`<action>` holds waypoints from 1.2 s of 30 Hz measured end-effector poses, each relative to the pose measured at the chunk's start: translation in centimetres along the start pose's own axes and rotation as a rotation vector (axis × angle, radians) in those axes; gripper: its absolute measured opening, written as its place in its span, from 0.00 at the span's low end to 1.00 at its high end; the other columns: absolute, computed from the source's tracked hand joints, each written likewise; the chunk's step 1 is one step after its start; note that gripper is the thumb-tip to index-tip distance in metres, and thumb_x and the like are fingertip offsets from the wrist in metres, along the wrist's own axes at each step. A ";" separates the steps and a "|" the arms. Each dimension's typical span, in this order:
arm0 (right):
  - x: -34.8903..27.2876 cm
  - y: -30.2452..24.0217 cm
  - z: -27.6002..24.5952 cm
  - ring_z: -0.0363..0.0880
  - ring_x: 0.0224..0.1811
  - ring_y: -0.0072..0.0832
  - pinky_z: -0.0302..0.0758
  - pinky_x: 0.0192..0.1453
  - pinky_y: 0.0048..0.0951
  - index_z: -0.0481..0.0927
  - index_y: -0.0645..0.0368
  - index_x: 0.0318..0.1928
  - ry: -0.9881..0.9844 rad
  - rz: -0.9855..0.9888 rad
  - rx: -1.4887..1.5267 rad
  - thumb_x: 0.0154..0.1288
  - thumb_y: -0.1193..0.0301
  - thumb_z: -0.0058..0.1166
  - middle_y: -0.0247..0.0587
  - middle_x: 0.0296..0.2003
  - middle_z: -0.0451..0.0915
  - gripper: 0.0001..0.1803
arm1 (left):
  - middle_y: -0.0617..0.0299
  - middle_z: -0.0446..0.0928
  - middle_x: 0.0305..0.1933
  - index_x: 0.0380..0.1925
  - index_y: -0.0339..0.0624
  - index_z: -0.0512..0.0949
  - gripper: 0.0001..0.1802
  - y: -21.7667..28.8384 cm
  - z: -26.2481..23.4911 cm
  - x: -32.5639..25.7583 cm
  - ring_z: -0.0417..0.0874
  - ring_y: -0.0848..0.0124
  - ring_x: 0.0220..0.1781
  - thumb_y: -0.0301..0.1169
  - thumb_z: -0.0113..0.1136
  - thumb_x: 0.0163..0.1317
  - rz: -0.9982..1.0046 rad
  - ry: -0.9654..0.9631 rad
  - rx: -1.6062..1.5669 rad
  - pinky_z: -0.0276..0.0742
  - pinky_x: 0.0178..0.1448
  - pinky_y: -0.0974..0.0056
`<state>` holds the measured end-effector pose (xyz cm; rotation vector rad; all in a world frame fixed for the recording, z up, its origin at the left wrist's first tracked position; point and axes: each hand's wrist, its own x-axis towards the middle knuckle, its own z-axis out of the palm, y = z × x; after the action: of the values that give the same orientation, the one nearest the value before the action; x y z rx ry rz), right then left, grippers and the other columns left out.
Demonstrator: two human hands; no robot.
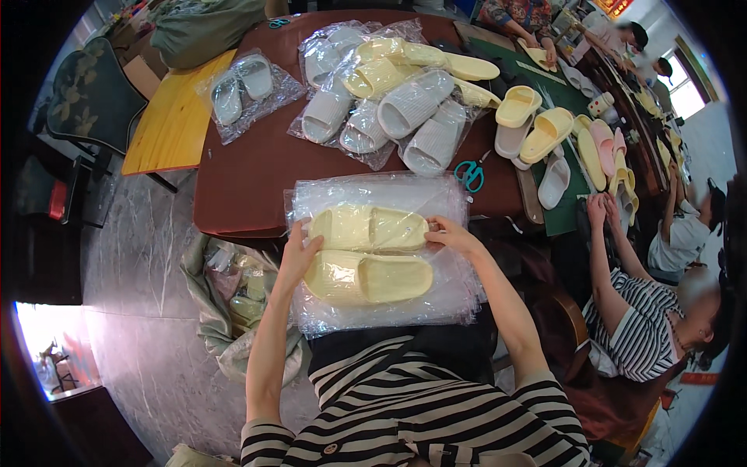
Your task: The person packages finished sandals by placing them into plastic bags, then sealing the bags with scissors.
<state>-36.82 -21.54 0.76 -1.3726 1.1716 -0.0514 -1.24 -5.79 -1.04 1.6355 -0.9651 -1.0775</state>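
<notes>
Yellow slippers point(367, 253) in clear plastic bag point(381, 311) on lap at worktop point(241, 187) edge, left hand point(299, 253) and right hand point(450, 233) grips each pinching bag sides.

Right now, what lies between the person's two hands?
In the head view, between the left hand and right hand lies a pair of pale yellow foam slippers inside a clear plastic bag.

1. Daylight is entering through a window point(685, 86) at upper right, overexposing that corner.
2. Glare is flashing off the clear plastic bag point(381, 249) and the marble floor point(140, 311).
3. Fisheye distortion is bending the brown table point(249, 179); a black vignette is ringing the frame.
4. Centre is staying sharp; edges are softening.
</notes>
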 end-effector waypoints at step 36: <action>-5.9 0.4 1.3 0.70 0.33 0.12 0.67 0.41 0.17 0.79 0.55 0.53 0.030 -0.215 0.198 0.64 0.75 0.57 0.24 0.42 0.75 0.16 | 0.50 0.79 0.46 0.61 0.36 0.69 0.19 3.8 -0.5 -1.1 0.85 0.60 0.42 0.32 0.49 0.73 0.082 0.394 0.209 0.81 0.41 0.58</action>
<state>-39.08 -16.74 3.75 -1.3192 1.0110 -0.3333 -1.56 -5.67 2.89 1.8714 -0.8917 -0.5812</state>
